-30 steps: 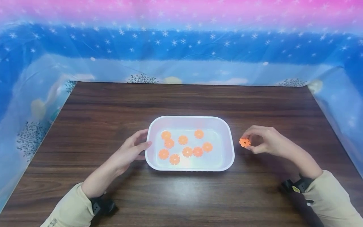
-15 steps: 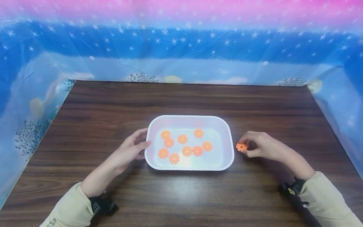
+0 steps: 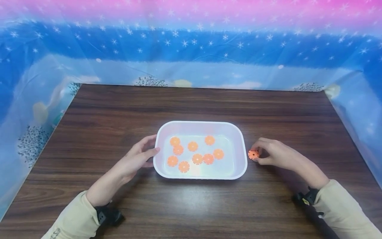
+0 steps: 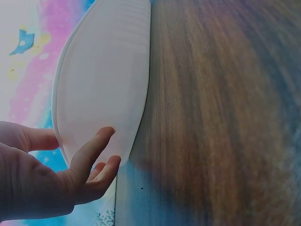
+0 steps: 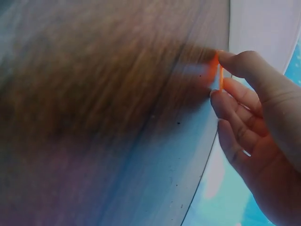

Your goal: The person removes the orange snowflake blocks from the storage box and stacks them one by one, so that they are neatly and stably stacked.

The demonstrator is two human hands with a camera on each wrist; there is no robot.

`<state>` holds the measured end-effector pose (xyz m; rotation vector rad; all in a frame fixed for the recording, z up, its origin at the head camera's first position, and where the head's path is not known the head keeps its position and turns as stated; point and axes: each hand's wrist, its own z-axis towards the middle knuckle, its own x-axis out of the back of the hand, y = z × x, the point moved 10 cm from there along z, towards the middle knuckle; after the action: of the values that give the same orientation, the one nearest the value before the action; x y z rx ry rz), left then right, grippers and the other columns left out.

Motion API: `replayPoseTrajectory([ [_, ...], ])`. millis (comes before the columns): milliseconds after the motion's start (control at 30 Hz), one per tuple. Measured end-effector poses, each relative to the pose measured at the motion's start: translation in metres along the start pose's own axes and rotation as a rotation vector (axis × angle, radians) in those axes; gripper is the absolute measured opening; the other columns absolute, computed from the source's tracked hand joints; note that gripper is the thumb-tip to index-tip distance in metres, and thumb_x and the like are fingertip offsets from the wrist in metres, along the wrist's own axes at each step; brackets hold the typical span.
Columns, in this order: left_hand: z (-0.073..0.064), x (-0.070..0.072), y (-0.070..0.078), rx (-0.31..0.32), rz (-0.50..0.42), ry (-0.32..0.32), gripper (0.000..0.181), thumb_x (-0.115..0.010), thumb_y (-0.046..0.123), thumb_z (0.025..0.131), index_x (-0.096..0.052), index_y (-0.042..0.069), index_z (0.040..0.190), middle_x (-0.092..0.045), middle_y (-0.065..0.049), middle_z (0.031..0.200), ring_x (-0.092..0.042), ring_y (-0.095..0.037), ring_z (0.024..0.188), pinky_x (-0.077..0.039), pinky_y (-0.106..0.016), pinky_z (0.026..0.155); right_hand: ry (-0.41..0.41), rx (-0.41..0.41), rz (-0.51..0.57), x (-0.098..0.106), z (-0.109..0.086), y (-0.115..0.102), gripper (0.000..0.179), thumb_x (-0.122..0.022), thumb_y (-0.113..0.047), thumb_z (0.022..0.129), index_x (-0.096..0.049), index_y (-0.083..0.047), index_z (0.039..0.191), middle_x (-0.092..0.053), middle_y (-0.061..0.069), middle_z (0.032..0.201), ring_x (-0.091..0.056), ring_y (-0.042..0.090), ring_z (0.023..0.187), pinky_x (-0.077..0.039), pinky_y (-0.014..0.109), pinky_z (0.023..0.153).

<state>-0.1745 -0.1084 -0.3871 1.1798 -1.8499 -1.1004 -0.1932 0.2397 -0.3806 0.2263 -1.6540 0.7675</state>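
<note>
A white plastic basin [image 3: 200,176] stands mid-table with several flat orange notched discs [image 3: 192,146] spread on its floor. My left hand [image 3: 138,156] holds its left end, thumb over the rim and fingers against the outer wall; the left wrist view shows those fingers [image 4: 101,146] on the wall. Just beyond the basin's right end, my right hand [image 3: 273,152] pinches one orange notched disc [image 3: 251,154] between thumb and fingers. Seen edge-on in the right wrist view, that disc [image 5: 221,77] is low at the tabletop; whether it touches the wood I cannot tell.
The dark wooden table [image 3: 191,106] runs to a back edge lined by a blue and pink snowflake-print cloth [image 3: 191,46], which also hangs along both sides. Black wrist cameras [image 3: 109,216] sit on both wrists below light sleeves.
My right hand has come left and lower with the disc, nearer the basin, and has barely moved over the last half second. The left hand and the basin stay put.
</note>
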Motion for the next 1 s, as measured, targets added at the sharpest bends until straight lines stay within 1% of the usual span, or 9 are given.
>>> replayPoseTrajectory([
  [167, 0.002, -0.003, -0.001, -0.006, -0.004, -0.008, 0.059, -0.05, 0.019, 0.096, -0.022, 0.008, 0.147, -0.029, -0.019, 0.145, -0.046, -0.036, 0.122, -0.048, -0.044, 0.091, 0.0, 0.001, -0.02, 0.001, -0.002, 0.002, 0.028, -0.077, -0.017, 0.075, -0.067, -0.009, 0.099, -0.056, -0.006, 0.084, -0.052, 0.006, 0.072, -0.048, 0.022, 0.06],
  [267, 0.002, -0.002, -0.001, -0.005, 0.0, 0.0, 0.058, -0.05, 0.019, 0.096, -0.022, 0.008, 0.147, -0.029, -0.018, 0.145, -0.047, -0.035, 0.121, -0.048, -0.044, 0.09, 0.001, -0.008, -0.018, 0.001, -0.002, 0.004, 0.028, -0.077, -0.018, 0.075, -0.066, -0.009, 0.1, -0.055, -0.007, 0.082, -0.05, 0.005, 0.07, -0.047, 0.021, 0.058],
  [433, 0.002, 0.0, 0.0, -0.006, 0.004, 0.008, 0.058, -0.05, 0.018, 0.096, -0.023, 0.008, 0.146, -0.03, -0.019, 0.145, -0.046, -0.036, 0.122, -0.048, -0.044, 0.09, -0.011, -0.043, -0.009, -0.001, -0.003, 0.003, 0.028, -0.075, -0.02, 0.078, -0.065, -0.012, 0.103, -0.054, -0.008, 0.082, -0.049, 0.005, 0.07, -0.044, 0.022, 0.058],
  [600, 0.001, 0.0, 0.001, -0.012, 0.0, -0.001, 0.057, -0.05, 0.018, 0.096, -0.023, 0.007, 0.146, -0.03, -0.019, 0.145, -0.044, -0.036, 0.124, -0.048, -0.045, 0.091, -0.017, -0.076, -0.021, -0.002, -0.004, 0.003, 0.031, -0.074, -0.025, 0.079, -0.063, -0.015, 0.107, -0.052, -0.008, 0.083, -0.047, 0.006, 0.069, -0.042, 0.022, 0.057],
  [667, 0.001, 0.001, 0.001, -0.01, -0.003, -0.005, 0.057, -0.05, 0.018, 0.096, -0.023, 0.007, 0.146, -0.029, -0.019, 0.146, -0.044, -0.037, 0.124, -0.048, -0.045, 0.091, -0.022, -0.083, -0.022, -0.003, -0.004, 0.003, 0.037, -0.074, -0.027, 0.08, -0.06, -0.013, 0.112, -0.051, -0.007, 0.083, -0.046, 0.006, 0.069, -0.041, 0.022, 0.057],
  [767, 0.001, 0.001, 0.001, -0.007, -0.003, -0.007, 0.057, -0.049, 0.018, 0.097, -0.023, 0.007, 0.146, -0.029, -0.019, 0.146, -0.044, -0.036, 0.125, -0.048, -0.045, 0.091, -0.033, -0.105, -0.014, -0.004, -0.006, 0.005, 0.051, -0.071, -0.034, 0.082, -0.053, -0.011, 0.124, -0.049, -0.007, 0.083, -0.046, 0.007, 0.069, -0.04, 0.022, 0.057],
  [867, 0.0, 0.001, 0.001, -0.003, -0.002, -0.006, 0.057, -0.049, 0.018, 0.097, -0.023, 0.007, 0.146, -0.029, -0.019, 0.146, -0.044, -0.036, 0.125, -0.048, -0.044, 0.091, -0.045, -0.142, 0.0, -0.005, -0.008, 0.008, 0.062, -0.068, -0.042, 0.083, -0.044, -0.013, 0.133, -0.048, -0.006, 0.086, -0.046, 0.007, 0.069, -0.04, 0.022, 0.057],
  [1000, -0.001, 0.001, 0.001, -0.008, 0.003, -0.007, 0.057, -0.048, 0.018, 0.097, -0.023, 0.007, 0.147, -0.029, -0.019, 0.146, -0.045, -0.037, 0.123, -0.048, -0.044, 0.091, -0.066, -0.187, 0.003, -0.006, -0.012, 0.014, 0.066, -0.066, -0.045, 0.083, -0.04, -0.017, 0.137, -0.048, -0.005, 0.088, -0.047, 0.008, 0.069, -0.04, 0.022, 0.057],
])
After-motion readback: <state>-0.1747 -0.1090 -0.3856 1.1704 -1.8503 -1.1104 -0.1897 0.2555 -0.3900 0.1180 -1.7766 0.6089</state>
